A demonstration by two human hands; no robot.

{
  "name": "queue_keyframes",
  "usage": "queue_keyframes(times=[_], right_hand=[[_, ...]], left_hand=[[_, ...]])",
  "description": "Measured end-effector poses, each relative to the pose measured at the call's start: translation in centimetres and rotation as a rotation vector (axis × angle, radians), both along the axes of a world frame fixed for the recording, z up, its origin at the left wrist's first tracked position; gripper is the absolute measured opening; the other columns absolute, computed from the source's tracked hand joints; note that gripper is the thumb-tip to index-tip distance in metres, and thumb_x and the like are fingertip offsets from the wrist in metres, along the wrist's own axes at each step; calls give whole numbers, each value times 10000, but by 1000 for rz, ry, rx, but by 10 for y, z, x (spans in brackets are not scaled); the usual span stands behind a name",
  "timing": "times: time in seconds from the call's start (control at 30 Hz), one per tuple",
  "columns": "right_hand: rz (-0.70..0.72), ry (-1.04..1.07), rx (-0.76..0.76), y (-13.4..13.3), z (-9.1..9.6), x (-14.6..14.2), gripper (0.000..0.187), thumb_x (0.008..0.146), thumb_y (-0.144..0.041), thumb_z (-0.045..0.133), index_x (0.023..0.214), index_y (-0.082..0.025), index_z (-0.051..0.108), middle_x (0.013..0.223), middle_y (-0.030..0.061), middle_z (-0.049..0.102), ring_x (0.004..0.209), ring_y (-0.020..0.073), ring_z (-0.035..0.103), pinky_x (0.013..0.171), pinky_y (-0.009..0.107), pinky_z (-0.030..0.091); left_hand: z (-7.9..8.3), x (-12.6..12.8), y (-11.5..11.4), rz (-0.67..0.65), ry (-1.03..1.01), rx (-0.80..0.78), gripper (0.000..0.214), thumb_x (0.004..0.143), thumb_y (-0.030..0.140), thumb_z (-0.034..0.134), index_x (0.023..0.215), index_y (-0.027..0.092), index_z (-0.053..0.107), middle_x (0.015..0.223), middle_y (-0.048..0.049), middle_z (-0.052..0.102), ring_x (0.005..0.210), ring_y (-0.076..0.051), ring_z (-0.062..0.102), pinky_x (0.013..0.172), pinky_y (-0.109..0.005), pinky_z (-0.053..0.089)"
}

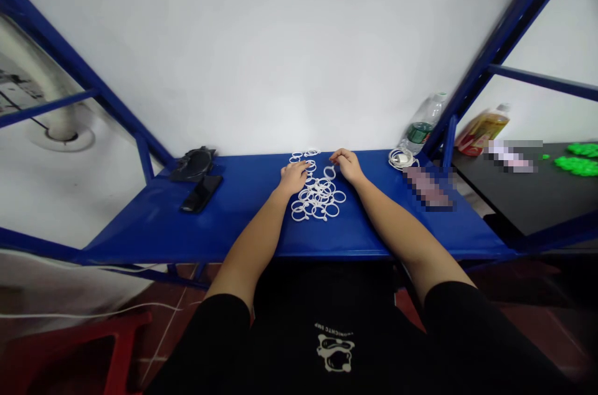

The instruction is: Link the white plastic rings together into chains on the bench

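Several thin white rings (339,197), each with a small knob, lie in an overlapping pile on the blue table. My left hand (294,177) rests at the pile's upper left, fingers stretched out and apart over some of the rings. Behind it, near the wall, lie a few more white rings (312,152). To the right of the pile, my right hand (346,164) is closed, thumb and fingers curled together. A single white ring (329,173) stands tilted at its fingertips and appears pinched there, though the contact is small and hard to see.
On the left of the blue table (247,214) lie a black phone (200,194) and a dark round object (194,163). A coiled white cable (402,159) and a water bottle (423,127) sit at right. Blue frame posts (144,155) flank the table; a red stool (116,345) stands below left.
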State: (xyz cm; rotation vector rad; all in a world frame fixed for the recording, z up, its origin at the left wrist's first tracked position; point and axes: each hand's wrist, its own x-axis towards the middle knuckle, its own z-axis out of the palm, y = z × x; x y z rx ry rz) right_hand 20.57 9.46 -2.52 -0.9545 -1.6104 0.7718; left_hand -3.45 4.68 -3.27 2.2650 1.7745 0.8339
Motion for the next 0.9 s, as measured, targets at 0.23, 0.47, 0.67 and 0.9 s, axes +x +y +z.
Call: queue_keyframes(times=[0.23,0.47,0.67,0.9], right_hand=[[-3,-302,56,-4,-10,-9,220,845,-228,570,957,-197,757,830,23,773,725,189,687,744,328,562],[123,-641,310,-12,-5,-16,315,929,-212,598,1196,-194,766,1115,82,797,1008,240,716,980,413,536],[197,-752,382,-16,-3,-22,384,1057,-349,502,1344,-201,711,1293,108,757,1201,260,682,1085,455,488],[36,-636,505,-31,12,-24,408,1048,-351,550,1415,-205,651,1230,132,761,1121,307,671,1025,498,515]], left_hand=[[3,-1,-2,51,4,56,285,939,216,632,1164,304,782,1300,-96,714,1215,-340,610,1080,-532,419],[4,-3,-1,133,1,36,260,949,225,636,1150,291,788,1255,-99,757,1179,-350,632,1060,-547,384],[6,-7,1,191,-128,6,164,922,263,698,1044,283,806,1032,-55,820,1068,-284,719,1046,-481,439],[11,0,4,117,-554,144,154,895,233,718,1029,198,785,1009,-66,812,870,-193,740,878,-331,585]])
